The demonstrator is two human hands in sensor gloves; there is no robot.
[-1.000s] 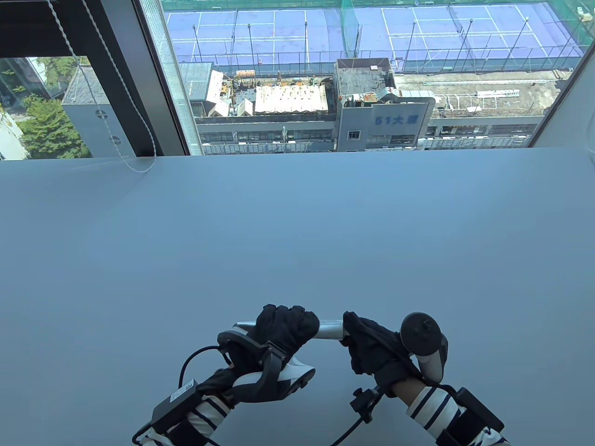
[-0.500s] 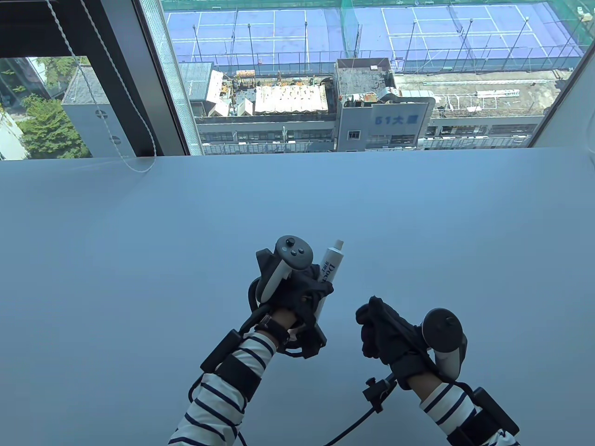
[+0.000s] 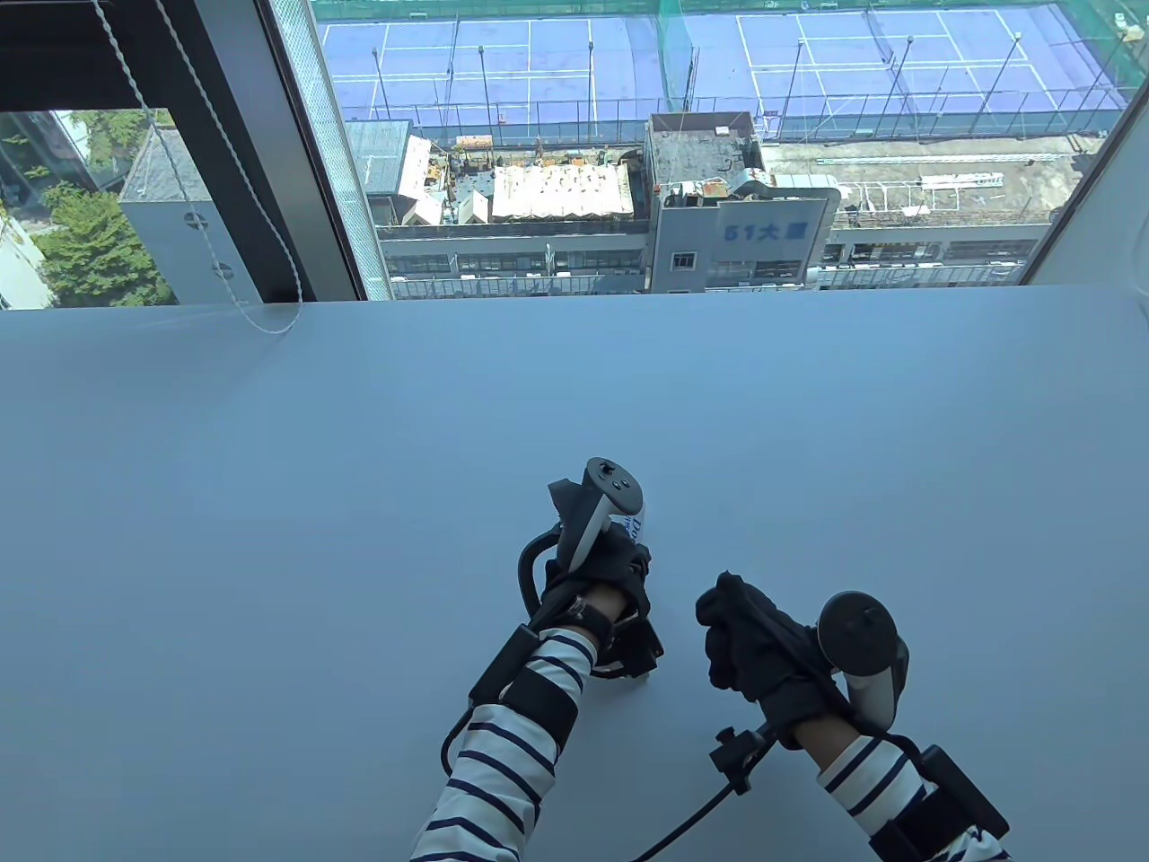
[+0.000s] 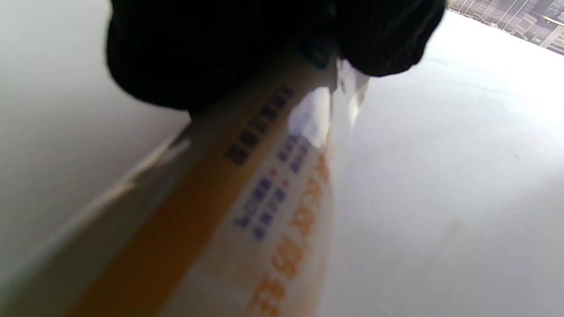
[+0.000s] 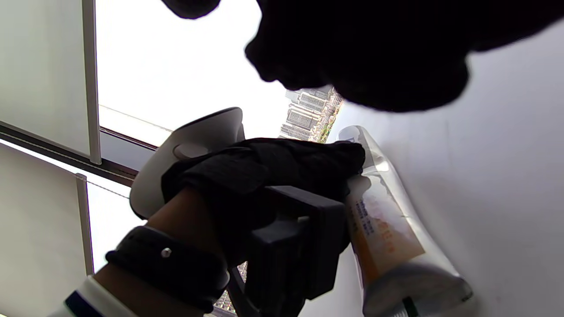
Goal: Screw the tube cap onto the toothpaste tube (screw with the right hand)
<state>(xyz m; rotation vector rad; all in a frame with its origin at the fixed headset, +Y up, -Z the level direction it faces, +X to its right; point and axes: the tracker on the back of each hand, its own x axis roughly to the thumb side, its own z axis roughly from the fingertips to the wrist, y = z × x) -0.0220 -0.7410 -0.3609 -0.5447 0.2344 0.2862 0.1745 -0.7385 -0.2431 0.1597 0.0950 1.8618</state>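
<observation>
Table view: left hand point(image 3: 603, 575), grip clenched around toothpaste tube point(image 5: 387, 229), holding it above the counter point(image 3: 269, 539), presumably steadied for capping. Right hand point(image 3: 754, 651), fingers curled just beside; cap not visible, grip contents cannot be told.

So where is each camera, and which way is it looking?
Table view: sits above the person, looks down and forward over the table to the window; shows the left hand, right hand and striped sleeves.
Left wrist view: on the left wrist, looks along the toothpaste tube that the left hand's gloved fingers grip.
Right wrist view: on the right wrist, looks sideways at the left hand holding the tube.
Shared: all three show the tube in the left hand.
</observation>
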